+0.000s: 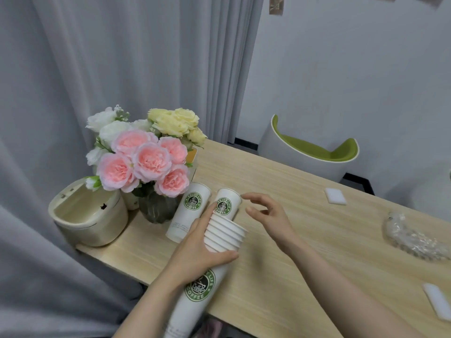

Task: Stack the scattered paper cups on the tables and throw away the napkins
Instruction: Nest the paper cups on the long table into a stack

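Stacked paper cups (220, 236) lie gripped in the left hand (197, 250); right hand (266, 213) hovers beside, loosely open.

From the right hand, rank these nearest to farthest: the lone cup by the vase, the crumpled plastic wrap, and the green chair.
1. Lone cup, just left of the right hand.
2. Crumpled plastic wrap, far right on the table.
3. Green chair, beyond the table.
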Available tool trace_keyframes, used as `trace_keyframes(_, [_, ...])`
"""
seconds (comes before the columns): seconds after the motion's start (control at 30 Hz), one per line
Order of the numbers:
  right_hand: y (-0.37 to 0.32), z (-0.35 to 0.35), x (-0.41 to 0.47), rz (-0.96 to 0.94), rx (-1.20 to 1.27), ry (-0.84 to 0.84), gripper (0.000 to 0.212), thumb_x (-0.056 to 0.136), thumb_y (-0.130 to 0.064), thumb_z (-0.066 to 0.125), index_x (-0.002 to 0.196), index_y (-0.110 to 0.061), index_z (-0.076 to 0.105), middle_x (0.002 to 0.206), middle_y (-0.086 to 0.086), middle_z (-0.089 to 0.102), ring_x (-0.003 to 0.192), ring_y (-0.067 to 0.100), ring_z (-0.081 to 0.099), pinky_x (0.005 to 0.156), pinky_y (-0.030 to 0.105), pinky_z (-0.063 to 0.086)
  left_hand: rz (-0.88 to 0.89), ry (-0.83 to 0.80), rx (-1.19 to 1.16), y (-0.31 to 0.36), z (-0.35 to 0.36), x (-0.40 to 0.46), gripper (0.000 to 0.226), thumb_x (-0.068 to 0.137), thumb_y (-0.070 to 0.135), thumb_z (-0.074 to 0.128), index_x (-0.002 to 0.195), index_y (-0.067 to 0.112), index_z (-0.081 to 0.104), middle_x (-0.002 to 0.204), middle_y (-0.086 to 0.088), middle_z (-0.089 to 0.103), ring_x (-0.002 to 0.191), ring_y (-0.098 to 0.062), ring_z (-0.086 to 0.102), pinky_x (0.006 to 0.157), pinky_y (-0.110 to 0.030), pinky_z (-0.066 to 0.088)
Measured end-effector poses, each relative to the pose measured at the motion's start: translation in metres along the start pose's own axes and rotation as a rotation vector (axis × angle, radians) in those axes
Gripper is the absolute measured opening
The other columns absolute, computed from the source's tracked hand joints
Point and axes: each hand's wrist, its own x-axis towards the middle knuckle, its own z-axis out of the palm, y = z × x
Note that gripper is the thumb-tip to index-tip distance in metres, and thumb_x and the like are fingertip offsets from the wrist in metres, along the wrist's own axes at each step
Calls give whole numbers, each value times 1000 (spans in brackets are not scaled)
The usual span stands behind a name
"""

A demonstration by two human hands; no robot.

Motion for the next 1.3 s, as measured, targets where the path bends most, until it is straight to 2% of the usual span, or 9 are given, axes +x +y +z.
trace_keyframes(0.3, [59, 21, 95, 140, -361, -118, 47, 73, -18, 77, 89, -58, 57, 126, -4, 45, 132, 20, 36, 113, 49, 21, -46, -57, -15, -11, -12, 18, 113, 53, 56, 83, 140, 65, 10, 133, 31, 37, 119, 19, 38, 99, -18, 39])
trace_keyframes(0.4, [74, 22, 106, 211, -348, -165, 39, 62, -32, 78, 88, -57, 63, 123, -11, 53, 127, 17, 43, 111, 50, 26, -57, -57, -15, -13, -18, 22, 111, 54, 54, 81, 137, 66, 9, 129, 34, 37, 118, 23, 34, 91, -3, 33])
trace_keyframes(0.5, [104, 17, 119, 205, -258, -190, 47, 48, -43, 71, 95, -51, 68, 111, -23, 65, 116, 8, 55, 108, 51, 32, -67, -46, -21, -17, -22, 30, 107, 53, 55, 81, 130, 73, 8, 131, 37, 34, 120, 22, 34, 95, -9, 34])
trace_keyframes(0.6, [90, 16, 114, 209, -205, -162, 37, 55, -31, 73, 91, -41, 72, 104, -21, 69, 106, 7, 60, 106, 49, 35, -70, -59, -8, -18, -24, 38, 106, 54, 58, 81, 126, 77, 6, 129, 42, 30, 119, 26, 30, 94, -9, 33])
trace_keyframes(0.73, [71, 7, 101, 236, -39, -167, 35, 77, 12, 63, 97, -15, 71, 110, 2, 68, 95, 11, 60, 89, 27, 47, -56, -66, 4, -20, -22, 46, 111, 53, 59, 81, 139, 61, 12, 136, 39, 27, 121, 29, 24, 90, 3, 26])
trace_keyframes(0.93, [56, -16, 84, 210, 77, -101, 36, 80, 13, 60, 95, -18, 72, 111, -3, 68, 95, 6, 62, 82, 15, 48, -31, -100, 30, -23, -13, 52, 116, 52, 65, 82, 144, 58, 12, 149, 29, 24, 134, 14, 24, 107, -21, 29])
trace_keyframes(1.07, [40, -33, 73, 154, 127, 11, 38, 80, 16, 57, 95, -17, 70, 112, -4, 66, 91, 2, 59, 75, 9, 46, -17, -108, -2, -20, -8, 53, 113, 50, 65, 82, 138, 65, 11, 150, 27, 24, 132, 15, 26, 108, -20, 30])
trace_keyframes(1.2, [34, -56, 65, 103, 183, 131, 39, 82, 15, 53, 97, -17, 69, 108, -5, 67, 94, 12, 57, 77, 16, 46, -1, -118, -15, -16, -4, 51, 112, 50, 63, 82, 137, 64, 11, 150, 30, 22, 132, 16, 26, 106, -17, 30])
trace_keyframes(1.3, [31, -70, 60, 62, 230, 192, 40, 83, 13, 53, 96, -21, 71, 111, -2, 68, 102, 16, 57, 91, 33, 42, 14, -120, -34, -13, -2, 48, 110, 51, 60, 81, 136, 63, 13, 142, 41, 22, 123, 28, 26, 92, 2, 27])
